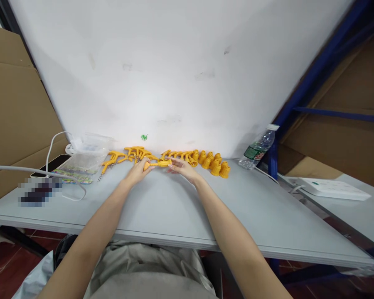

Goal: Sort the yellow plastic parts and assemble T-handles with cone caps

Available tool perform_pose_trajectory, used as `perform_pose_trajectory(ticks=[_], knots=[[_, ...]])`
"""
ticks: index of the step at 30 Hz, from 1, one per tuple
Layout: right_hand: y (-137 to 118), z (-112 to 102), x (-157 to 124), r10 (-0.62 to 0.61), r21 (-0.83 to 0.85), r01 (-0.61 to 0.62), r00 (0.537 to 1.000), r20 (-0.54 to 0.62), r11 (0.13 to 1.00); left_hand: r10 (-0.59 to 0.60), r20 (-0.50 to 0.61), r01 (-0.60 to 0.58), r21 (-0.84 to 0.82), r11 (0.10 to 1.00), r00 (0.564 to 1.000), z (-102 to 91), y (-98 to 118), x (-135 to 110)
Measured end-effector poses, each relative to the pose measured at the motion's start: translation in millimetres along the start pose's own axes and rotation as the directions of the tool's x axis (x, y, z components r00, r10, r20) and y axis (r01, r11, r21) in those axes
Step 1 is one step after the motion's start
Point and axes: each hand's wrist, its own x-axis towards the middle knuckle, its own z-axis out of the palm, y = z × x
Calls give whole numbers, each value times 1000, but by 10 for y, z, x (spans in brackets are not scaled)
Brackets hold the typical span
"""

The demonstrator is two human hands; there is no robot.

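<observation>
Between my hands, over the middle of the table, is a yellow plastic corkscrew (163,163), held roughly level. My left hand (137,171) closes its fingers round the left end, and my right hand (185,169) pinches the right end. Its metal spiral does not show. Left of my left hand lies a loose group of yellow T-shaped handles (114,156), some with metal spirals sticking out. Behind my right hand, a row of similar yellow pieces (174,154) leans along the wall. Several yellow ribbed cup-shaped parts (215,167) stand to the right.
Clear plastic bags (90,151), a phone (54,164) and a white cable (81,189) lie at the left. A water bottle (258,150) tilts against the panel at the right, near a white power strip (335,189). A white wall (180,83) closes off the back.
</observation>
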Motion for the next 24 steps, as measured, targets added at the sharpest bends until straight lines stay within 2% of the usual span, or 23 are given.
perform_pose_trajectory(ticks=[5, 13, 20, 24], knots=[[-15, 0, -13, -4, 6, 4, 1000, -9, 1000, -9, 22, 8, 36, 999, 1000, 8, 4, -1], [-4, 3, -8, 3, 30, -2, 1000, -26, 1000, 10, 81, -27, 208, 978, 997, -4, -2, 2], [10, 26, 12, 6, 71, -2, 999, -54, 997, 17, 97, -41, 250, 968, 995, -10, 21, -7], [1, 72, 31, 47, 117, -38, 995, -82, 992, 48, 94, -70, 242, 968, 994, 0, 19, -5]])
